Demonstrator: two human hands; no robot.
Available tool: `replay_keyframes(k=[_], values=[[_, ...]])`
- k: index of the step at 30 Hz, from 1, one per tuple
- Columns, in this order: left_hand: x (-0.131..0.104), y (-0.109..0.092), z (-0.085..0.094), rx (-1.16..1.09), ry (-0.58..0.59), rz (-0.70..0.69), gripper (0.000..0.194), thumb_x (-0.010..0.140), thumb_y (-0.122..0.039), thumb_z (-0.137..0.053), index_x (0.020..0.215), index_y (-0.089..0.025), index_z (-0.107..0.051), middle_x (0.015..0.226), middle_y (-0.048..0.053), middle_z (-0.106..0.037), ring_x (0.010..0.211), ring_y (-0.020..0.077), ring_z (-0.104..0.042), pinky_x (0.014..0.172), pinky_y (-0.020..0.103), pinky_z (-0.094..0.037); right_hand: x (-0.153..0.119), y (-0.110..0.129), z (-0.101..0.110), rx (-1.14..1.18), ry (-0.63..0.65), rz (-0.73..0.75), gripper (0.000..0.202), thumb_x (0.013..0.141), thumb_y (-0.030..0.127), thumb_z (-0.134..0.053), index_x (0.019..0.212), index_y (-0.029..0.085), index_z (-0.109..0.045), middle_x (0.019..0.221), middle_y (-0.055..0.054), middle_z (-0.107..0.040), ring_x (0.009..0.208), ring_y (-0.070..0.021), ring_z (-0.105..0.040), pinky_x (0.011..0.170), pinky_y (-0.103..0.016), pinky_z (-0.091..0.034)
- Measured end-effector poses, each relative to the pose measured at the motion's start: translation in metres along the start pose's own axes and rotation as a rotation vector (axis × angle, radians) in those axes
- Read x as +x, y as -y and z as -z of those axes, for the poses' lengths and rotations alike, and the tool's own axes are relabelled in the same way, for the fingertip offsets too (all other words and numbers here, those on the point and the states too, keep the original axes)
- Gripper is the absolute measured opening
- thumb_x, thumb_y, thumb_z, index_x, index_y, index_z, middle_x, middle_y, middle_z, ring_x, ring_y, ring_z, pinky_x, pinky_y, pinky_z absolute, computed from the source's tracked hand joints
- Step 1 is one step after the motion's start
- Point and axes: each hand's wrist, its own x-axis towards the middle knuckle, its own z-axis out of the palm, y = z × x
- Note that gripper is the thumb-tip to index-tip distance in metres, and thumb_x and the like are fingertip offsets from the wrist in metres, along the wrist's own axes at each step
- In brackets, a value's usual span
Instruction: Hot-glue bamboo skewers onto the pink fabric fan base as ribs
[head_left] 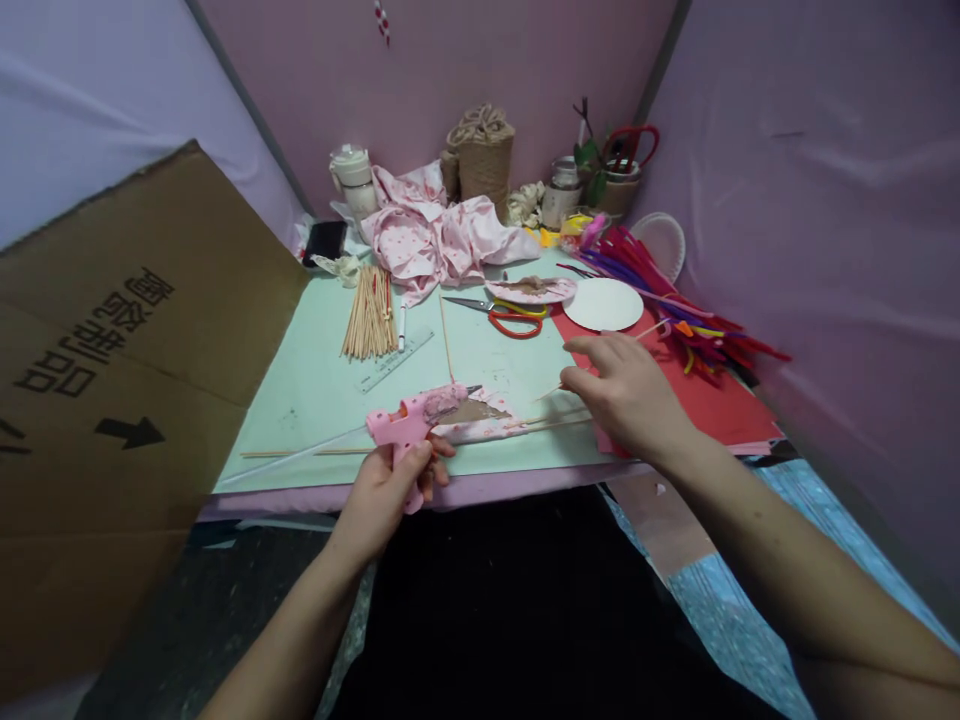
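I have the left hand (388,484) wrapped round the handle of a pink plastic glue gun (401,428); a thin, pale wooden stick (550,393) meets the right hand's (628,392) narrowly parted thumb and forefinger, whether pinched I can't tell.

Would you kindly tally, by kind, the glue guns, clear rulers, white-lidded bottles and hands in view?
Pink glue gun: 1
Clear ruler: 1
White-lidded bottle: 1
Left hand and right hand: 2
Total: 5
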Motion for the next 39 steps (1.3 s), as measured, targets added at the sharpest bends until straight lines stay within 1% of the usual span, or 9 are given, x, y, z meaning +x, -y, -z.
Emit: replay_keyframes(k=[3, 8, 12, 14, 21, 23, 25, 28, 39], values=[[0.006, -0.003, -0.001, 0.085, 0.056, 0.026, 0.045, 0.086, -0.057, -0.061, 0.088, -0.013, -0.074, 0.062, 0.004, -0.067, 0.051, 0.0152, -0.054, 0.051, 0.025, -0.041, -0.002, -0.002, -0.005, 0.045, 0.061, 0.076, 0.020, 0.093, 0.013, -0.050, 0.091, 0.019, -0.070, 0.080, -0.008, -0.063, 0.076, -0.0205, -0.050, 0.065, -0.033, -0.029], [0.018, -0.012, 0.004, 0.239, 0.132, 0.043, 0.045, 0.085, -0.056, -0.062, 0.077, -0.014, -0.076, 0.063, 0.006, -0.069, 0.053, 0.0180, -0.057, 0.054, 0.026, -0.045, -0.018, 0.005, -0.016, 0.055, 0.102, 0.016, 0.021, 0.093, 0.015, -0.053, 0.106, 0.019, -0.069, 0.082, -0.008, -0.062, 0.076, -0.0214, -0.048, 0.064, -0.033, -0.026], [0.031, -0.030, 0.006, 0.338, 0.192, 0.030, 0.041, 0.082, -0.054, -0.065, 0.072, -0.016, -0.076, 0.061, 0.006, -0.069, 0.057, 0.0207, -0.059, 0.056, 0.027, -0.047, -0.036, 0.015, -0.025, 0.080, 0.038, -0.085, 0.024, 0.095, 0.017, -0.050, 0.111, 0.019, -0.069, 0.082, -0.008, -0.061, 0.075, -0.0214, -0.046, 0.066, -0.034, -0.027], [0.038, -0.037, 0.006, 0.374, 0.232, 0.034, 0.039, 0.082, -0.053, -0.066, 0.069, -0.017, -0.076, 0.060, 0.005, -0.068, 0.055, 0.0200, -0.058, 0.053, 0.026, -0.046, -0.045, 0.020, -0.028, 0.095, -0.001, -0.107, 0.026, 0.096, 0.016, -0.048, 0.114, 0.017, -0.068, 0.082, -0.008, -0.061, 0.075, -0.0212, -0.046, 0.066, -0.034, -0.028], [0.053, -0.044, -0.003, 0.438, 0.310, 0.087, 0.042, 0.081, -0.055, -0.065, 0.064, -0.018, -0.073, 0.056, 0.004, -0.064, 0.046, 0.0167, -0.054, 0.044, 0.024, -0.043, -0.068, 0.041, -0.036, 0.140, -0.137, -0.164, 0.040, 0.093, 0.005, -0.040, 0.128, 0.013, -0.057, 0.081, -0.007, -0.063, 0.075, -0.0219, -0.047, 0.067, -0.035, -0.031], [0.054, -0.046, -0.004, 0.449, 0.316, 0.097, 0.042, 0.081, -0.055, -0.065, 0.063, -0.018, -0.072, 0.056, 0.003, -0.064, 0.045, 0.0167, -0.055, 0.043, 0.024, -0.042, -0.073, 0.047, -0.041, 0.171, -0.199, -0.163, 0.034, 0.093, 0.007, -0.044, 0.123, 0.014, -0.058, 0.077, -0.006, -0.063, 0.074, -0.0216, -0.047, 0.068, -0.035, -0.032], [0.054, -0.048, -0.005, 0.466, 0.318, 0.099, 0.040, 0.080, -0.054, -0.066, 0.063, -0.018, -0.072, 0.055, 0.003, -0.064, 0.044, 0.0163, -0.054, 0.043, 0.024, -0.042, -0.075, 0.052, -0.046, 0.213, -0.250, -0.142, 0.024, 0.093, 0.009, -0.046, 0.110, 0.017, -0.061, 0.076, -0.006, -0.064, 0.073, -0.0209, -0.048, 0.069, -0.034, -0.033], [0.053, -0.049, -0.005, 0.495, 0.313, 0.089, 0.040, 0.081, -0.053, -0.066, 0.062, -0.018, -0.071, 0.055, 0.003, -0.064, 0.044, 0.0162, -0.055, 0.044, 0.024, -0.043, -0.077, 0.056, -0.052, 0.249, -0.262, -0.111, 0.021, 0.093, 0.008, -0.046, 0.099, 0.020, -0.062, 0.079, -0.005, -0.066, 0.074, -0.0194, -0.050, 0.071, -0.033, -0.035], [0.052, -0.052, -0.014, 0.570, 0.307, 0.052, 0.042, 0.081, -0.055, -0.061, 0.057, -0.021, -0.066, 0.056, 0.004, -0.063, 0.044, 0.0175, -0.054, 0.044, 0.027, -0.043, -0.074, 0.057, -0.053, 0.249, -0.289, -0.107, 0.018, 0.095, 0.009, -0.046, 0.097, 0.018, -0.061, 0.078, -0.005, -0.065, 0.076, -0.0194, -0.050, 0.073, -0.032, -0.035]])
